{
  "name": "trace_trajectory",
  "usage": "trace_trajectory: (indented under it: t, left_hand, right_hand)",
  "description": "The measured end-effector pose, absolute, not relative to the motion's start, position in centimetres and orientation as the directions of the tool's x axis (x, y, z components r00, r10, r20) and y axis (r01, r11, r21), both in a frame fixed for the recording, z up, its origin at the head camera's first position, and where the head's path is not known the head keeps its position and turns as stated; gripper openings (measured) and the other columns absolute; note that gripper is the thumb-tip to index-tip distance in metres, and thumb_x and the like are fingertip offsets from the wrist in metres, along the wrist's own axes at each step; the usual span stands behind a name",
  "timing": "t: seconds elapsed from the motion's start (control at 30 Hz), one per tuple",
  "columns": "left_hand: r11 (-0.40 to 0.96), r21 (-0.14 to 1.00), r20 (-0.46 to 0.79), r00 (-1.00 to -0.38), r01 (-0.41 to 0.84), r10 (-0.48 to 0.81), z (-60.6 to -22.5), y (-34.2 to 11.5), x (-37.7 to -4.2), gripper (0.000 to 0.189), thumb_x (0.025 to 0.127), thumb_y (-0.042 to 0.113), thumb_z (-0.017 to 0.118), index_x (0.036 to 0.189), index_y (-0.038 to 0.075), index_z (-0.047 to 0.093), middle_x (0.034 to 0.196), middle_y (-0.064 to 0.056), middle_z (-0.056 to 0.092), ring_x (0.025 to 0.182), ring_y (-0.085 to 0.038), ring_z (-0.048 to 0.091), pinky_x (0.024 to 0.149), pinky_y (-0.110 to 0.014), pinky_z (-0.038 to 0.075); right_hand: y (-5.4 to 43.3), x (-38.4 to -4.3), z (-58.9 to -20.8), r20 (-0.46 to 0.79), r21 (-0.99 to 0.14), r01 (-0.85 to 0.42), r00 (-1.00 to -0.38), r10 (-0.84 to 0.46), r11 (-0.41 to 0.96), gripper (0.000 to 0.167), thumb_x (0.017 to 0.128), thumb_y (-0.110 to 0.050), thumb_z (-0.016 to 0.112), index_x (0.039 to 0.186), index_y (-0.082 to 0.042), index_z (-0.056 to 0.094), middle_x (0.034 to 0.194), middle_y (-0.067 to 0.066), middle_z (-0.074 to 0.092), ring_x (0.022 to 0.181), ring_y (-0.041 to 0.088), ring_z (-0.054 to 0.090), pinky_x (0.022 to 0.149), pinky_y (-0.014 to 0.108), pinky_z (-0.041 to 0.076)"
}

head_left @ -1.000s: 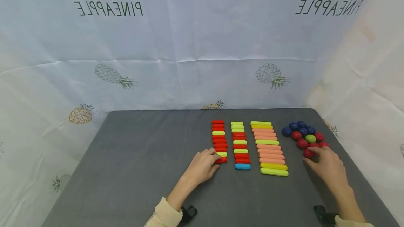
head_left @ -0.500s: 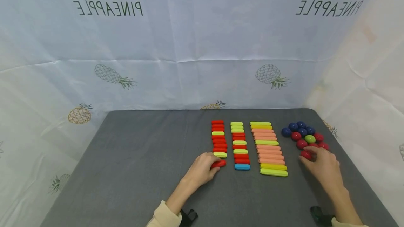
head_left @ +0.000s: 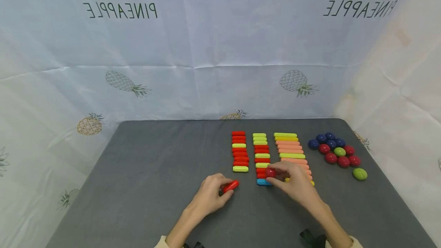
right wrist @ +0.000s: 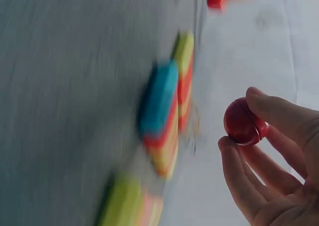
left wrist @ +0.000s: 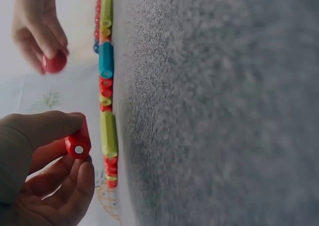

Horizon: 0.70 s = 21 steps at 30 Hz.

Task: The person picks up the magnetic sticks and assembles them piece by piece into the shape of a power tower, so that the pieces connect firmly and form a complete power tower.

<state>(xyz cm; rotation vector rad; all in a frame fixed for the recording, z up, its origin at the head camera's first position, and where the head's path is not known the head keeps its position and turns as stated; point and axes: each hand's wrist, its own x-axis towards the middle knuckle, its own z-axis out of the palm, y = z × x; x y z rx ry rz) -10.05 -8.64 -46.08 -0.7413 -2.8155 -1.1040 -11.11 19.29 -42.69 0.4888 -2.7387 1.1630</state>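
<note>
My left hand [head_left: 211, 194] pinches a short red stick [head_left: 230, 186], held tilted just below the leftmost column of red and lime sticks [head_left: 240, 169]. In the left wrist view, the end of the red stick [left wrist: 77, 147] shows a white round spot. My right hand [head_left: 298, 183] grips a red ball [head_left: 270, 173] between thumb and fingertips; in the right wrist view a seam runs round the ball [right wrist: 242, 122]. That hand overlaps the lower parts of the middle column, which ends in a blue stick [head_left: 263, 182], and of the column of longer salmon sticks [head_left: 289, 147].
Blue balls [head_left: 313, 144], red balls [head_left: 331, 158] and a green ball [head_left: 339, 152] lie grouped at the right of the dark table [head_left: 155, 171]. Another green ball [head_left: 360, 173] sits nearer the front. A white pineapple-print cloth [head_left: 206, 41] hangs behind.
The left hand has drawn the red stick off the bottom of its column, toward the front. The right hand has carried the red ball leftward from the group, uncovering the nearer green ball.
</note>
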Motion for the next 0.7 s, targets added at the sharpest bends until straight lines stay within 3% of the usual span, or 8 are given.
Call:
trace_trajectory:
  t: [0.23, 0.57, 0.7]
  left_hand:
    - [0.599, 0.663, 0.213, -0.880, 0.449, 0.424, -45.7, -8.8, -9.4, 0.015, 0.087, 0.007, 0.079, 0.101, 0.005, 0.079, 0.082, -0.001, 0.068, 0.067, -0.001, 0.053, 0.063, -0.014, 0.047]
    - [0.589, 0.671, 0.228, -0.882, 0.450, 0.413, -46.1, -9.3, -9.1, 0.016, 0.085, 0.006, 0.081, 0.101, 0.005, 0.079, 0.080, 0.000, 0.069, 0.068, 0.000, 0.055, 0.063, -0.014, 0.048]
    - [0.538, 0.720, 0.220, -0.879, 0.438, 0.422, -46.7, -9.7, -9.3, 0.031, 0.088, 0.010, 0.079, 0.117, 0.000, 0.073, 0.090, -0.006, 0.072, 0.067, 0.001, 0.058, 0.062, -0.015, 0.051]
  right_hand:
    - [14.3, -11.2, -44.2, 0.228, -0.667, -0.443, -0.887, -0.402, 0.599, 0.035, 0.077, -0.006, 0.088, 0.110, -0.006, 0.078, 0.105, 0.003, 0.077, 0.087, 0.013, 0.072, 0.077, 0.029, 0.062]
    - [11.8, -11.5, -45.3, 0.224, -0.644, -0.493, -0.853, -0.472, 0.585, 0.031, 0.078, -0.005, 0.086, 0.108, -0.004, 0.077, 0.100, 0.004, 0.076, 0.084, 0.013, 0.071, 0.075, 0.028, 0.061]
    - [11.5, -11.7, -45.3, 0.209, -0.647, -0.517, -0.827, -0.522, 0.560, 0.030, 0.080, -0.004, 0.085, 0.109, -0.005, 0.077, 0.104, 0.004, 0.077, 0.091, 0.016, 0.073, 0.078, 0.028, 0.061]
